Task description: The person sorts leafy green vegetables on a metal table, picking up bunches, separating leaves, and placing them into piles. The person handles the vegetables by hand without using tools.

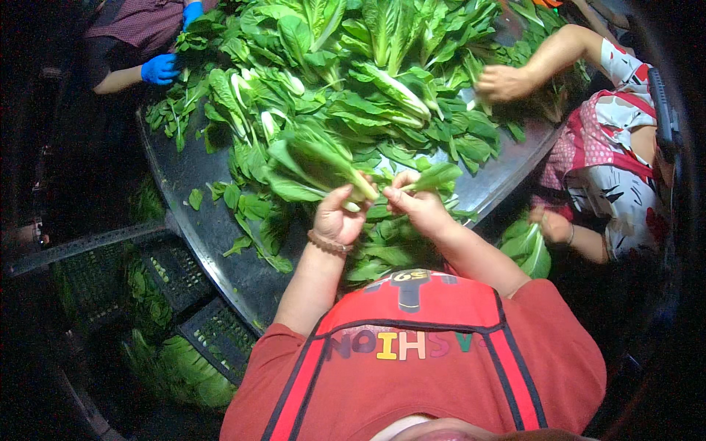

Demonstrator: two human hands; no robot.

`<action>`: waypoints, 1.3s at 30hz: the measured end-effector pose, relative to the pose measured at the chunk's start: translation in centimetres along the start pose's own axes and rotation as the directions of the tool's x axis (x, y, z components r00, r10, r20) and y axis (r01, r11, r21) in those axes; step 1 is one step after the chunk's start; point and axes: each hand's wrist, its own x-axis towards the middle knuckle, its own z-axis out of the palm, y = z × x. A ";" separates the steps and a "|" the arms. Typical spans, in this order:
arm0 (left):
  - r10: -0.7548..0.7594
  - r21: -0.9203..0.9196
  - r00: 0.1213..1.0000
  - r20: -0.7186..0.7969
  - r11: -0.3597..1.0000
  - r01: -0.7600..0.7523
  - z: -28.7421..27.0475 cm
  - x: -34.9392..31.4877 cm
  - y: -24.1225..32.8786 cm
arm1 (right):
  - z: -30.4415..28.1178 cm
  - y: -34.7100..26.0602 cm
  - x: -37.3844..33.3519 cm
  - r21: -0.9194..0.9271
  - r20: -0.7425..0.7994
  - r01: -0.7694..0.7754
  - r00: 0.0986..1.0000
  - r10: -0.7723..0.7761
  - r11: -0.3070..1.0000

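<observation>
Above the near edge of the table, my left hand (337,217) is closed around the pale base of a head of romaine lettuce (309,165), whose leaves point away to the upper left. Close beside that base, my right hand (421,204) pinches a single lettuce leaf (438,176) by its stem end between thumb and fingers. The leaf spreads out to the right, apart from the head. Loose leaves (390,250) lie just below both hands, in front of my apron.
A big pile of romaine (382,88) covers the dark metal table (180,180). Black crates (220,338) with greens stand lower left. One co-worker's blue glove (159,70) is far left. Another's hand (504,82) reaches in at right; their lower hand (553,224) holds lettuce.
</observation>
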 end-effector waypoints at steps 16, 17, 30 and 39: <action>0.007 0.066 0.998 -0.066 0.998 -0.002 0.5 -1.0 -0.6 | 1.5 -2.3 1.3 -0.682 0.242 0.493 0.849 -0.470 0.540; -0.011 0.102 0.994 -0.109 0.995 0.022 0.2 -1.2 -0.6 | 1.2 -3.2 0.9 -0.729 0.277 0.437 0.892 -0.356 0.527; 0.034 -0.125 0.988 0.149 0.992 -0.015 1.2 -2.2 1.9 | -6.8 -7.6 6.0 -0.868 -0.082 0.289 0.717 -0.692 0.403; 0.076 -0.008 0.997 0.010 0.997 -0.076 -0.7 -1.5 0.7 | -3.7 0.8 3.4 -0.033 -0.295 0.011 0.955 -0.021 0.999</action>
